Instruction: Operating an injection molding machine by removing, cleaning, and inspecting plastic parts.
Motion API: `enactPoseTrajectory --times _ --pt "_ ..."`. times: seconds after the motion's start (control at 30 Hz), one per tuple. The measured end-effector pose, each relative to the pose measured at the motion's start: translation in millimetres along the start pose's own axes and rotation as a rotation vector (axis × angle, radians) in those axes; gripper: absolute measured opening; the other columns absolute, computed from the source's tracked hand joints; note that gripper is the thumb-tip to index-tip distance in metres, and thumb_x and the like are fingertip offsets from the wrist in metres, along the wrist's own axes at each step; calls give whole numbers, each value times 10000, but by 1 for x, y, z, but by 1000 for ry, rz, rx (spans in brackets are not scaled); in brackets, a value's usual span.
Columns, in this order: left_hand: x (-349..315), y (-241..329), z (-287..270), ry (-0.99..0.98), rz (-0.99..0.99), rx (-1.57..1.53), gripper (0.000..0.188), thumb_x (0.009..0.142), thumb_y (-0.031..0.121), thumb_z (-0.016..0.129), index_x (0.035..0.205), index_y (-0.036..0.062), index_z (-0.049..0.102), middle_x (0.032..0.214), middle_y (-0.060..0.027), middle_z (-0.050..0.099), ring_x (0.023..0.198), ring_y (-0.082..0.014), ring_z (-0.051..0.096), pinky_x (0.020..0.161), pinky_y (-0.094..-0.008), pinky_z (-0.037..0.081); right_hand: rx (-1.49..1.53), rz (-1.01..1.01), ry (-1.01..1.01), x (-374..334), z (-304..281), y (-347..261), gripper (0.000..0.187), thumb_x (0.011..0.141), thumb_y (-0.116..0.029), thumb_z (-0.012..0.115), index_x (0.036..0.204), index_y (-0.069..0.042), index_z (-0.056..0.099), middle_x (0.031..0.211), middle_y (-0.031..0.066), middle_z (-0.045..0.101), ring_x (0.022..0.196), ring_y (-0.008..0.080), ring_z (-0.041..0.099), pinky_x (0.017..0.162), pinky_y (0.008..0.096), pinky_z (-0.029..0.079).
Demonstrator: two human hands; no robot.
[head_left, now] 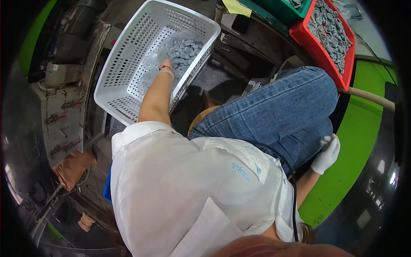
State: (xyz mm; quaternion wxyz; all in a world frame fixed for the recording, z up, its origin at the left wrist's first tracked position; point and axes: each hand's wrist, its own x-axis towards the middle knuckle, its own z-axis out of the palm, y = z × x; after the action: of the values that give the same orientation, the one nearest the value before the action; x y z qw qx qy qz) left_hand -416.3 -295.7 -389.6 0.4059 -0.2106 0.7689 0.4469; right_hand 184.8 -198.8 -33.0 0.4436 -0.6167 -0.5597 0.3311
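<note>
My left hand (166, 64) reaches down into a white slotted plastic basket (124, 68), beside a clear plastic bag (150, 72) of small grey ring-like parts (183, 52). A red bracelet and a pale band circle that wrist. The fingers of this hand are hidden, so whether they hold anything cannot be made out. At the right, by my thigh in blue jeans, my right hand (328, 154) wears a white glove. Its fingers are curled in, and nothing shows between them.
A red bin (347, 64) of similar grey parts stands at the upper right, against a green bin (282, 9). A dark phone (241, 23) lies near a yellow paper (237, 7). Machinery with red-handled clamps (55, 118) stands on the left, above brown paper (73, 168).
</note>
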Motion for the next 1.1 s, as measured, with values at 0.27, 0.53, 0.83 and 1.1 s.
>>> enactPoseTrajectory --times 0.27,0.53,0.83,1.1 --pt "44 -62 10 388 309 854 593 781 435 688 1133 -39 632 1042 -263 674 994 -363 669 916 -445 515 6 210 84 0 -22 17 260 1032 -184 416 1089 31 551 793 56 580 663 113 522 612 242 447" --pt "107 -82 -8 -223 672 1737 335 845 316 585 963 36 726 854 -171 716 737 -287 700 729 -401 547 66 310 123 18 -22 24 261 1022 -240 446 1065 -9 558 773 21 582 630 91 521 565 217 419" --pt "10 -51 -97 -182 258 321 297 837 232 529 771 -29 654 789 -170 687 577 -275 640 610 -387 533 -100 264 154 29 -14 28 272 1014 -238 453 1069 -4 580 753 -2 578 566 43 478 478 166 351" --pt "-36 -28 -23 170 1428 1006 393 785 178 686 1147 51 602 1110 -201 628 1095 -348 585 952 -440 457 -163 257 245 37 -6 28 273 996 -216 455 1071 2 601 723 -16 581 502 16 431 423 157 312"
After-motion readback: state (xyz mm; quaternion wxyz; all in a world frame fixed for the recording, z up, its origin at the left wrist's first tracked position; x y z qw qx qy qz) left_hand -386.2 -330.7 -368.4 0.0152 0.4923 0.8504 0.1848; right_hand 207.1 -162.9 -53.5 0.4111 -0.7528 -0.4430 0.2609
